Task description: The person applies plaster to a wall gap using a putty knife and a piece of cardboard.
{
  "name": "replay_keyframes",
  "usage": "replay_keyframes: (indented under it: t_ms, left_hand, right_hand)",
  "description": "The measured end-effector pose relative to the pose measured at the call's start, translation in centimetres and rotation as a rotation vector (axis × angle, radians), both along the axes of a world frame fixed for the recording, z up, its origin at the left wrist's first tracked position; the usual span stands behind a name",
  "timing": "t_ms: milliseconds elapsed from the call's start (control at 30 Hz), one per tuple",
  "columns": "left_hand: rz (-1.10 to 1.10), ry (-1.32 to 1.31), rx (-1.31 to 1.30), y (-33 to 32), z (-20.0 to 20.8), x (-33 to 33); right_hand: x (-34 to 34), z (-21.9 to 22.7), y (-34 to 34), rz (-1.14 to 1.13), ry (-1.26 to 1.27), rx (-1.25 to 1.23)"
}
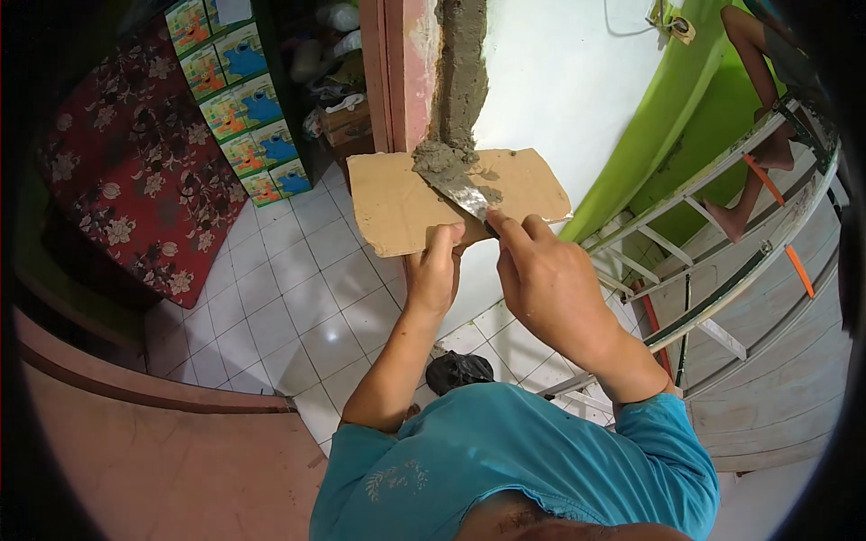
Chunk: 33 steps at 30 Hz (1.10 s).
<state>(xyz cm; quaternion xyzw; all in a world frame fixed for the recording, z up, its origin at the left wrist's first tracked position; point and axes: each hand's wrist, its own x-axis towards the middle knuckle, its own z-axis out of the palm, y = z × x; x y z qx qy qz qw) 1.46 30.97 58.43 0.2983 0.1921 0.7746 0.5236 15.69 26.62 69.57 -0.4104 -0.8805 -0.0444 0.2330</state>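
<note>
My left hand (436, 270) is closed on the near edge of a flat piece of cardboard (388, 203), its thumb on top and its other fingers mostly hidden beneath. The cardboard lies against the wall below a strip of wet grey mortar (462, 81) beside the door frame. In my right hand (552, 275) is a putty knife (467, 197), gripped by its handle, its metal blade angled over the cardboard. A lump of mortar (442, 162) sits at the blade's end, at the cardboard's far edge. Smaller smears of mortar lie to the right of the blade.
An aluminium ladder (686, 203) stands at the right, with another person's bare legs (753, 189) on or beside it. Stacked printed boxes (239, 99) and a red floral panel (126, 153) are at the left. A black plastic bag (458, 370) lies on the tiled floor (311, 288).
</note>
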Motion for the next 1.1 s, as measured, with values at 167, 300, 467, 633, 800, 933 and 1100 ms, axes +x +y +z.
replay_keyframes:
  t_ms: [167,300,467,633,800,933,1100]
  left_hand:
    - [0.033,-0.052,-0.01,-0.3,0.5,0.2]
    - [0.044,-0.024,-0.02,0.3,-0.8,-0.1]
    - [0.0,-0.076,0.008,0.2,-0.5,0.2]
    - [-0.016,-0.108,0.021,-0.1,0.2,0.3]
    - [-0.029,-0.118,0.037,-0.1,0.1,0.2]
    - [-0.008,-0.114,-0.034,-0.4,0.8,0.5]
    - [-0.004,-0.077,-0.022,-0.2,0.2,0.2]
  right_hand:
    - [-1.0,-0.7,2.0,0.016,0.022,0.035]
    - [-1.3,-0.9,2.8,-0.002,0.039,0.093]
    - [-0.3,-1.4,2.8,0.007,0.075,0.15]
    - [1.2,-0.5,2.3,0.035,0.145,0.126]
    - [3.0,2.9,2.8,0.125,0.3,0.078]
    - [4.5,6.1,4.0,0.198,0.439,0.034]
    - [5.6,10.5,6.3,0.267,0.499,-0.061]
